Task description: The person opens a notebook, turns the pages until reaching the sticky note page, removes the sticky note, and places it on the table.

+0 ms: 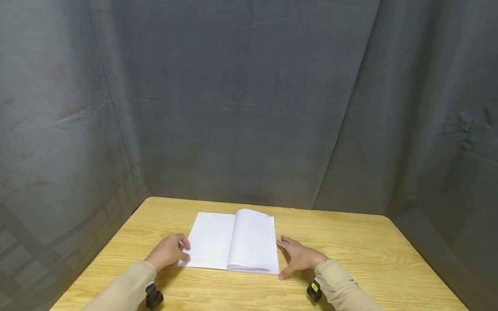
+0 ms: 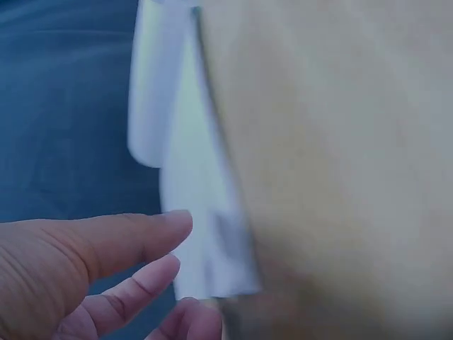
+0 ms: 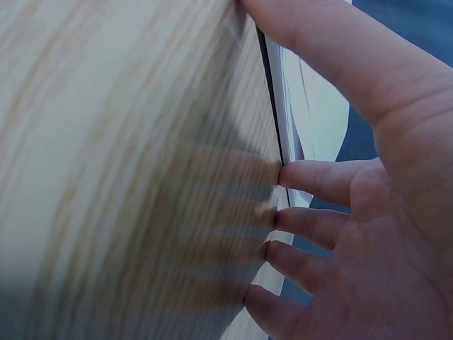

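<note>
An open notebook (image 1: 212, 239) with white lined pages lies on the wooden table, and its right-hand pages (image 1: 253, 242) bulge upward near the fold. My left hand (image 1: 167, 251) is at the notebook's left edge, fingers loosely bent and a gap showing between thumb and fingertips. In the left wrist view those fingertips (image 2: 170, 230) overlap the page edge; whether they touch it I cannot tell. My right hand (image 1: 301, 257) is spread at the right edge, thumb by the near corner. The right wrist view has its fingertips (image 3: 290, 173) down on the table along the notebook's side.
The wooden table (image 1: 373, 259) has rounded far corners and extends on both sides of the notebook. Grey cloth (image 1: 241, 108) hangs behind it and at the sides. A small black device (image 1: 153, 296) is worn on the left wrist, another (image 1: 314, 291) on the right.
</note>
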The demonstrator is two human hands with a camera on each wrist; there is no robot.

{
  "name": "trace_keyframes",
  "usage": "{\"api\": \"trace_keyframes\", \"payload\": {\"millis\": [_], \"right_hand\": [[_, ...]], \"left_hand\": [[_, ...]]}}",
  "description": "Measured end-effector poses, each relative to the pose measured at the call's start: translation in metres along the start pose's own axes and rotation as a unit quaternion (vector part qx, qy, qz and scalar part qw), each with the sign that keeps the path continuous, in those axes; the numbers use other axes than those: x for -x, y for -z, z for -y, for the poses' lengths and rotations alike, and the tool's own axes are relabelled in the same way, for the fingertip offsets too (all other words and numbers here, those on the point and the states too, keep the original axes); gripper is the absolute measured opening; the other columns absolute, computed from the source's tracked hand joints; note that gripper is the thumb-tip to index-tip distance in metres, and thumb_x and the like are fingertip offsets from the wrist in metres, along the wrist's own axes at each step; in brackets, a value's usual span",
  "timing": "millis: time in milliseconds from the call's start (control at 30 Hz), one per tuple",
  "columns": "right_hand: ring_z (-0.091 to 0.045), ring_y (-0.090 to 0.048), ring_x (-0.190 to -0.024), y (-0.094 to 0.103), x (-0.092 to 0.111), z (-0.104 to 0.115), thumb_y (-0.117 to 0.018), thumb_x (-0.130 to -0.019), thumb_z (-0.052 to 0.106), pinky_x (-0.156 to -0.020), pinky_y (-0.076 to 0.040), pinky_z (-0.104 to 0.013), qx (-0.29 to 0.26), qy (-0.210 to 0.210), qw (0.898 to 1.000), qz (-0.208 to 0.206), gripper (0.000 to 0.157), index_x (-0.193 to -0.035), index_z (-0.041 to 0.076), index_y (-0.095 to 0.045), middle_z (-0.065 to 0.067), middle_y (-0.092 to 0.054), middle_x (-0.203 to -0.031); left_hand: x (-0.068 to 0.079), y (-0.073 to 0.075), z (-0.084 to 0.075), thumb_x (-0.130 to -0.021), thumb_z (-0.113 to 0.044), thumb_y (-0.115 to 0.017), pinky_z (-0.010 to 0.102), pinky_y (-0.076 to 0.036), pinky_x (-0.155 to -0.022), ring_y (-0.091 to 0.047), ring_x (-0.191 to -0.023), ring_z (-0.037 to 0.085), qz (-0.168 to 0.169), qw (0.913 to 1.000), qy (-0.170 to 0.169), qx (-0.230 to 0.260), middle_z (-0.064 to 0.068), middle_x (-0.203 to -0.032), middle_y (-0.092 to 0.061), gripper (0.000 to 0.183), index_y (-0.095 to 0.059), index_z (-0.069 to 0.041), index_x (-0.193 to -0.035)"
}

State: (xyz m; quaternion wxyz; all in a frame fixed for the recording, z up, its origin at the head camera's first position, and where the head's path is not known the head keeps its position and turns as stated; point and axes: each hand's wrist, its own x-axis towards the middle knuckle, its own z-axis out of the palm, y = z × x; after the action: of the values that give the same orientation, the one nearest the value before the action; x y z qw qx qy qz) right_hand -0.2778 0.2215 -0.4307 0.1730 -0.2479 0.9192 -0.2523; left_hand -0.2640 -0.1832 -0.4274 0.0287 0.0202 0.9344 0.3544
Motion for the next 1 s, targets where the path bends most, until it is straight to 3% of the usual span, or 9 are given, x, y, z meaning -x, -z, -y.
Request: {"api": "trace_keyframes", "payload": {"millis": [100,200,367,533,667,800,1000], "right_hand": [[-0.051,-0.018,-0.141,0.001,0.001,0.001,-0.085,-0.069,0.039,-0.107,-0.025,-0.066,-0.002,0.002,1.000,-0.001,0.106,-0.147,-0.006,-0.029,-0.031,-0.016,-0.155],[-0.052,-0.017,-0.141,0.001,0.002,0.003,-0.085,-0.069,0.039,-0.107,-0.025,-0.067,-0.003,0.002,1.000,0.000,0.106,-0.147,-0.006,-0.030,-0.032,-0.016,-0.155],[-0.052,-0.017,-0.141,0.002,0.002,0.002,-0.085,-0.069,0.042,-0.106,-0.026,-0.067,-0.004,0.002,1.000,0.003,0.107,-0.147,-0.006,-0.028,-0.032,-0.015,-0.155],[-0.053,-0.016,-0.141,0.003,0.002,0.002,-0.083,-0.070,0.046,-0.106,-0.025,-0.068,-0.006,0.013,1.000,0.009,0.109,-0.147,-0.007,-0.028,-0.033,-0.014,-0.154],[-0.053,-0.018,-0.140,0.000,0.002,0.004,-0.085,-0.068,0.042,-0.106,-0.025,-0.068,-0.006,0.007,1.000,0.000,0.107,-0.146,-0.008,-0.030,-0.034,-0.016,-0.154],[-0.053,-0.021,-0.139,-0.002,0.001,0.007,-0.086,-0.066,0.036,-0.106,-0.025,-0.067,0.007,-0.001,1.000,-0.013,0.104,-0.144,-0.008,-0.034,-0.034,-0.020,-0.153],[-0.051,-0.022,-0.140,-0.003,0.002,0.005,-0.086,-0.067,0.036,-0.107,-0.026,-0.066,0.015,-0.006,1.000,-0.011,0.103,-0.145,-0.006,-0.034,-0.032,-0.020,-0.153]], "left_hand": [[-0.007,0.007,-0.013,-0.074,-0.005,-0.079,0.033,-0.043,-0.065,-0.052,-0.077,0.021,-0.021,0.9996,-0.018,0.010,0.010,-0.088,-0.058,0.026,-0.064,-0.004,-0.095],[-0.014,0.010,-0.032,-0.077,-0.006,-0.077,0.033,-0.046,-0.068,-0.055,-0.084,0.021,-0.033,0.9969,-0.045,0.056,0.012,-0.095,-0.061,0.025,-0.065,-0.004,-0.099],[-0.022,0.004,-0.076,-0.080,-0.006,-0.075,0.032,-0.051,-0.073,-0.059,-0.087,0.019,-0.026,0.9835,-0.115,0.137,0.008,-0.095,-0.064,0.021,-0.066,-0.005,-0.099],[-0.026,-0.019,-0.115,-0.080,-0.006,-0.074,0.030,-0.051,-0.074,-0.060,-0.085,0.017,0.018,0.9683,-0.161,0.190,0.007,-0.096,-0.066,0.022,-0.067,-0.005,-0.101],[-0.023,-0.046,-0.133,-0.080,-0.007,-0.075,0.028,-0.050,-0.073,-0.059,-0.083,0.015,0.071,0.9548,-0.194,0.214,0.010,-0.095,-0.065,0.022,-0.067,-0.004,-0.100],[-0.018,-0.072,-0.141,-0.079,-0.006,-0.074,0.026,-0.047,-0.069,-0.057,-0.077,0.012,0.118,0.9474,-0.203,0.217,0.007,-0.088,-0.063,0.020,-0.067,-0.003,-0.098],[-0.012,-0.101,-0.139,-0.077,-0.002,-0.075,0.023,-0.046,-0.063,-0.055,-0.073,0.011,0.160,0.9485,-0.175,0.210,0.002,-0.082,-0.061,0.021,-0.067,0.001,-0.096]]}}
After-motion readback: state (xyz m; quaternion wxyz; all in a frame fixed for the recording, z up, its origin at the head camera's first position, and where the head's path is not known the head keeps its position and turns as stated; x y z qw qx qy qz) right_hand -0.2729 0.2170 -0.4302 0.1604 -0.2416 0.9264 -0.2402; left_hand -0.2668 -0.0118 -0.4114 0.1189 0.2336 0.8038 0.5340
